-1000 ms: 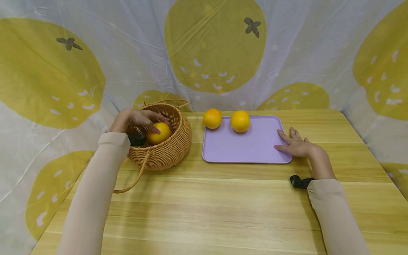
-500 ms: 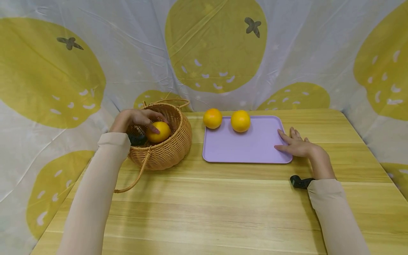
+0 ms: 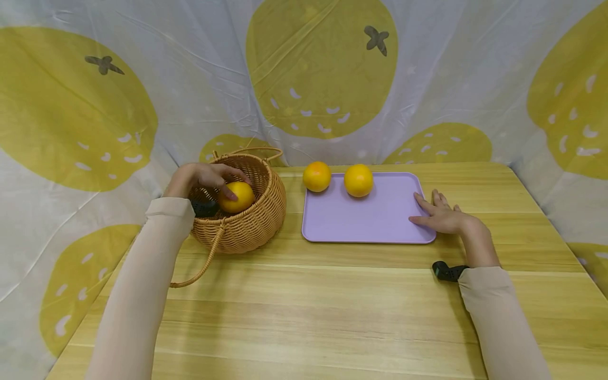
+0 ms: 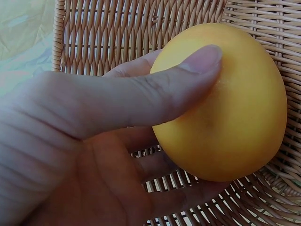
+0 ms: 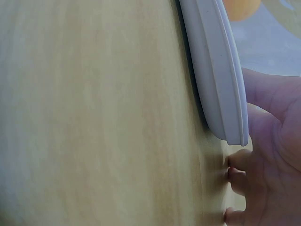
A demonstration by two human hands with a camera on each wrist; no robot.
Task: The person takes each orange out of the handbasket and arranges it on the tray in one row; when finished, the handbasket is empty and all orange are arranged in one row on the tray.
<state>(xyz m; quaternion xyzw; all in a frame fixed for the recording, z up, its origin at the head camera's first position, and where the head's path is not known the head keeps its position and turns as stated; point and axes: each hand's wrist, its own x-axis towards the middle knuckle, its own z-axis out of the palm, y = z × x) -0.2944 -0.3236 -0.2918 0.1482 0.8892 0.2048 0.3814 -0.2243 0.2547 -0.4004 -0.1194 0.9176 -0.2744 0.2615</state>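
Note:
Inside the wicker basket (image 3: 254,227), my left hand (image 3: 204,177) holds an orange (image 3: 239,199). The left wrist view shows the thumb laid across the front of the orange (image 4: 235,117) and the other fingers curled behind and under it. My right hand (image 3: 444,217) rests at the right edge of the lilac tray (image 3: 370,221). Its thumb and a finger lie over the rim, while other fingertips touch the table beside it. A second orange (image 3: 358,181) sits on the tray near its back edge. Another orange (image 3: 316,177) is at the tray's back left corner.
One basket handle (image 3: 201,272) hangs down at the front left onto the wooden table (image 3: 332,316). The other handle (image 3: 256,151) leans over the back rim. A fruit-print cloth (image 3: 318,79) hangs behind the table and along its sides.

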